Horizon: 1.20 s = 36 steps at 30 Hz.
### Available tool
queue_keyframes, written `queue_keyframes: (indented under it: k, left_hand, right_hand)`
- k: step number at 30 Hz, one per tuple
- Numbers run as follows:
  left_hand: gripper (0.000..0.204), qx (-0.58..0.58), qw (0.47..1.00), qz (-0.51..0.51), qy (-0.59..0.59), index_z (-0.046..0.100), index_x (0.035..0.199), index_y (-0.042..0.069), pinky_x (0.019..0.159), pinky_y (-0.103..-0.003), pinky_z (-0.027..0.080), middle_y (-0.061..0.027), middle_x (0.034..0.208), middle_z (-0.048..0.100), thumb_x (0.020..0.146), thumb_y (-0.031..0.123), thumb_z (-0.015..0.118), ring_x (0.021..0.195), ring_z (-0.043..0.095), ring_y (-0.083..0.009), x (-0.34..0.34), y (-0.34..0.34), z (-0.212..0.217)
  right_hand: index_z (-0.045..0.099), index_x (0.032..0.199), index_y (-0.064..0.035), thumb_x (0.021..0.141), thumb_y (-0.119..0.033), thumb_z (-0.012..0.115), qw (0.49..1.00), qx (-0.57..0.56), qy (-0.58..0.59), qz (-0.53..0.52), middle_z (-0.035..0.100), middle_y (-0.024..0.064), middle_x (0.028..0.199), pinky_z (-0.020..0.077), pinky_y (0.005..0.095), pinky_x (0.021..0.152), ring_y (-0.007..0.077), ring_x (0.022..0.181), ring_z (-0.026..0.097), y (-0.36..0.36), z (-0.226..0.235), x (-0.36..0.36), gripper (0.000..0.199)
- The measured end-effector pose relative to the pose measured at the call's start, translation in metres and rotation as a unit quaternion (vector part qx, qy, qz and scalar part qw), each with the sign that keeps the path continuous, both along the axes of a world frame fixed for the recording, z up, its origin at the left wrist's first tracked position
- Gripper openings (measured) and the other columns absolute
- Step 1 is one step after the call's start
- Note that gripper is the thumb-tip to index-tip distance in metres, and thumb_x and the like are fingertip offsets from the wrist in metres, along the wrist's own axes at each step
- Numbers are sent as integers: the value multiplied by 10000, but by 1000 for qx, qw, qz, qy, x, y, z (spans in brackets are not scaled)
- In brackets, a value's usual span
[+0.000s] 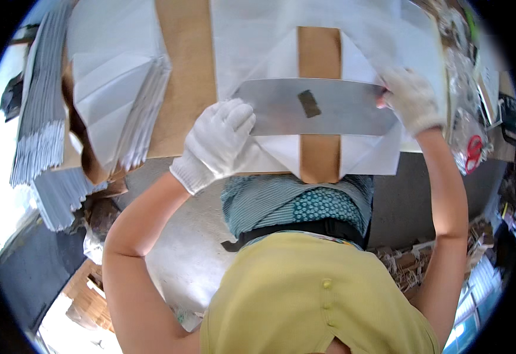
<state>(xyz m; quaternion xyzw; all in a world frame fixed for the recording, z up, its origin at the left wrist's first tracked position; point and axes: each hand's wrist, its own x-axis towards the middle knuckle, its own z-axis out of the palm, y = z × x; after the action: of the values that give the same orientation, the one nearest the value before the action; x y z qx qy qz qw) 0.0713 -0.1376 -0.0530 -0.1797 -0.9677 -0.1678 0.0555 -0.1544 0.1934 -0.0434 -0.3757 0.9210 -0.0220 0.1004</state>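
Observation:
A flat grey plate (352,107), long and rectangular with a small dark patch near its middle, lies crosswise over folded white paper (382,154). My left hand (216,137), in a white knitted glove, is closed at the plate's left end. At the other end my right hand (412,101), gloved the same way, grips the plate's right edge with thumb and fingers. Under the plate a brown strip (319,52) runs from far to near, and its near end reaches the table edge. The paper's corners slant inward towards this strip.
Stacks of folded white paper (107,88) stand at the left of the brown table (184,76), beside a grey-edged pile (42,118). Red-handled scissors (474,152) lie by clear plastic wrapping at the right. Scraps (417,262) cover the floor at the lower right.

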Motion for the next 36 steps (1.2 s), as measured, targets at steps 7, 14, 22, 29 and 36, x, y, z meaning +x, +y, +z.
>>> queue_keyframes:
  k: [7,14,22,29,36]
  left_hand:
    - [248,-82,996,-20,-26,614,875,133,758,-412,481,-54,896,584,689,208,761,856,612,-279,-13,45,-23]
    - [202,118,993,21,-19,627,784,123,752,-405,466,-35,804,606,643,94,769,797,619,-277,-22,41,-27]
    - [253,146,959,225,-87,690,915,66,798,-384,490,-89,935,666,704,89,827,853,635,-296,-20,67,-22]
    - [721,78,943,318,-55,654,1342,166,977,-441,504,-176,1139,640,661,207,889,1053,619,-327,-70,48,-12]
    - [281,199,905,314,-206,859,964,171,992,-386,512,-58,1085,659,772,-6,753,1071,610,-281,-97,45,-10]
  right_hand:
    - [613,1036,-48,789,-2,774,946,45,-289,-139,687,137,928,540,433,796,335,955,701,-36,6,-26,299]
    - [670,1176,-129,719,-67,899,978,-42,-205,-25,596,107,1366,474,416,1132,360,1320,562,24,23,34,515]
    - [703,1045,-129,664,-248,946,993,-80,-71,45,679,68,1194,540,446,1004,332,1166,656,21,-1,41,468]
    - [601,1374,-179,654,-266,956,1000,-25,-18,-4,538,115,1486,419,464,1177,365,1400,498,-6,-4,29,808]
    - [447,1584,-255,585,-316,990,995,23,-40,-91,310,148,1709,206,468,1324,379,1610,194,-10,-12,16,1139]
